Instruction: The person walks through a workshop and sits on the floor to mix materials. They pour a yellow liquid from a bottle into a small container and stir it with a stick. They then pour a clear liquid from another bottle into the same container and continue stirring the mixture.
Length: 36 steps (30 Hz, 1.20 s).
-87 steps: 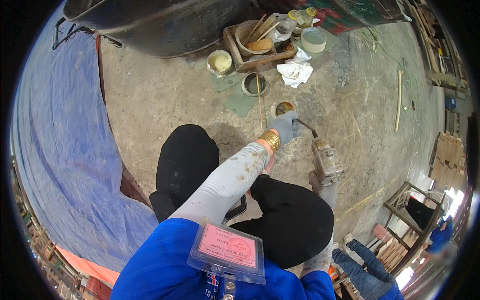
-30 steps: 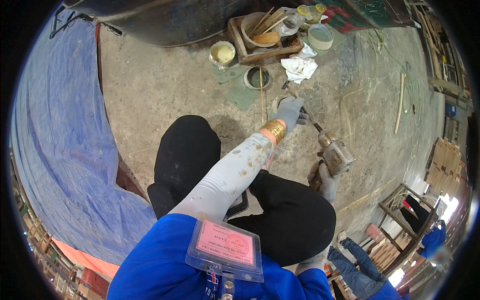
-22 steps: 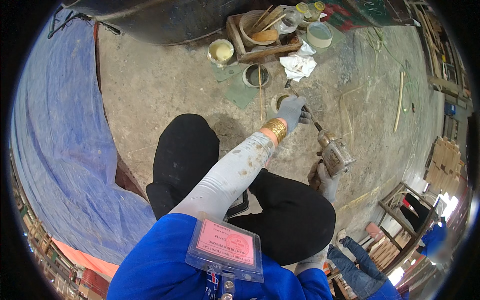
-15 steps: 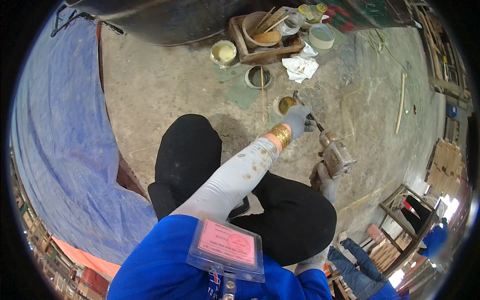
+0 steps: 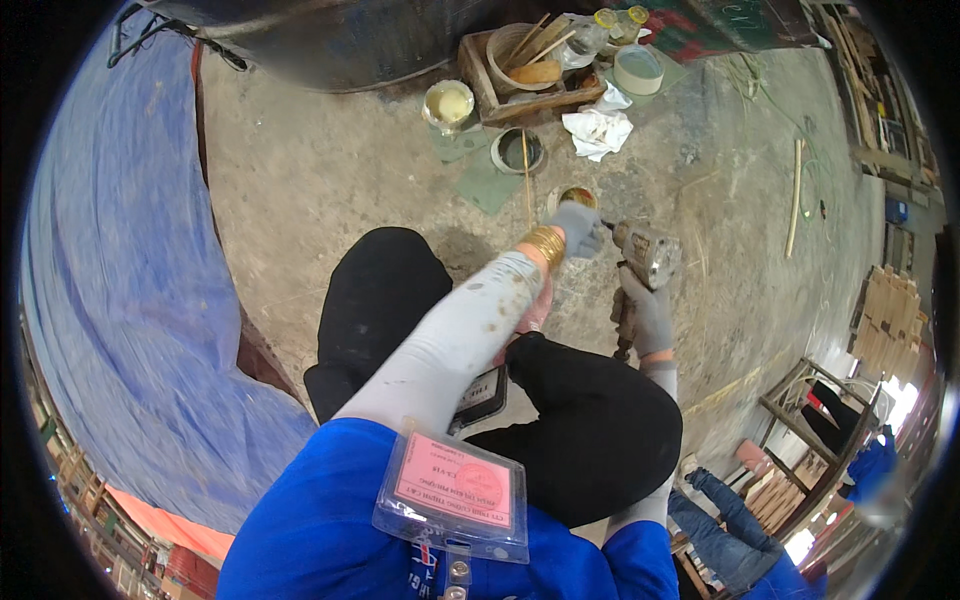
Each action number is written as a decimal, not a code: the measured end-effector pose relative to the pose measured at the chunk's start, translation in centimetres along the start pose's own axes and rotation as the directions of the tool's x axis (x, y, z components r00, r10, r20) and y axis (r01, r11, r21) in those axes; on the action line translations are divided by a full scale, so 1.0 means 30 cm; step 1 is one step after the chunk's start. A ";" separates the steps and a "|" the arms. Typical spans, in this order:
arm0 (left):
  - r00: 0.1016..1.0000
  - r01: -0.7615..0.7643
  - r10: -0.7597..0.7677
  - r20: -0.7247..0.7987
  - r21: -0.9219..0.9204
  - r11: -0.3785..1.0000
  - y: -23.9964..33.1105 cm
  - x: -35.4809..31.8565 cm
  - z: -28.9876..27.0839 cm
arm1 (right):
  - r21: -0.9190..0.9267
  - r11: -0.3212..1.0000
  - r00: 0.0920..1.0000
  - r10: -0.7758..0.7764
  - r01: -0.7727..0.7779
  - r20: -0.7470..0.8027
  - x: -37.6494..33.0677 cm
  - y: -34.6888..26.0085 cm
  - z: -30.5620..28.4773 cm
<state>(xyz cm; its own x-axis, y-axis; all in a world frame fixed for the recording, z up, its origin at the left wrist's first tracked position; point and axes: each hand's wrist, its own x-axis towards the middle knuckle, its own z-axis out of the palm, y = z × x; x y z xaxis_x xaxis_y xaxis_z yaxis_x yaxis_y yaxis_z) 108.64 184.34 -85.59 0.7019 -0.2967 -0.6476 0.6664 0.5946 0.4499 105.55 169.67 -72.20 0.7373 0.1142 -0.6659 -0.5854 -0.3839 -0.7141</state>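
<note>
The handheld power tool (image 5: 645, 258), a grey-brown metal body on a dark grip, is upright in the right hand (image 5: 648, 318), whose gloved fingers are wrapped tight round the grip. Its nose points toward the left hand (image 5: 578, 228), which reaches forward just beside it; those gloved fingers are curled narrow on something thin and dark at the tool's tip, though what it is cannot be made out. Directly beyond the left hand sits a small open tin (image 5: 578, 198) with amber contents, the fingers partly covering its near rim.

As a judgement, the work looks mid-way: the tool is in hand and being fitted or dressed at the tip, and nothing in view shows a finished piece.

Farther out on the concrete floor (image 5: 330, 190) lie a ring-shaped lid (image 5: 517, 152) with a thin stick across it, a crumpled white rag (image 5: 598, 130), a tin of pale liquid (image 5: 449, 103) and a wooden tray (image 5: 530, 75) holding a bowl of sticks. A blue tarp (image 5: 110, 300) covers the left.

Against 2.9 s ago, the tool has risen from beside the knee toward the left hand, and that hand has shifted onto the tin's edge and closer to the tool's nose
</note>
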 end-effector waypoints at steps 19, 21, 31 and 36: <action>0.929 -0.330 0.300 -0.218 -0.113 0.937 0.239 -0.460 -0.386 | -0.115 0.991 0.989 0.085 -0.071 0.119 0.068 -0.130 0.037; 0.924 -0.337 0.309 -0.224 -0.101 0.936 0.249 -0.448 -0.355 | -0.105 0.990 0.987 0.110 -0.098 0.116 0.065 -0.131 0.028; 0.906 -0.347 0.320 -0.275 -0.052 0.936 0.259 -0.422 -0.372 | -0.117 0.988 0.986 0.117 -0.103 0.118 0.048 -0.130 -0.006; 0.900 -0.347 0.315 -0.301 -0.060 0.936 0.253 -0.411 -0.396 | -0.182 0.978 0.989 0.121 -0.104 0.083 0.041 -0.148 0.031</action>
<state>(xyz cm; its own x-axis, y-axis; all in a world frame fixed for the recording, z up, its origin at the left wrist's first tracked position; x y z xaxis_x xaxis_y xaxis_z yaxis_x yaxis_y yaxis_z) 102.07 201.39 -81.49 0.7658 0.1451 -0.6265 0.3646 0.7046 0.6088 108.75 172.37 -70.04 0.6307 0.1425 -0.7628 -0.5876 -0.5544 -0.5894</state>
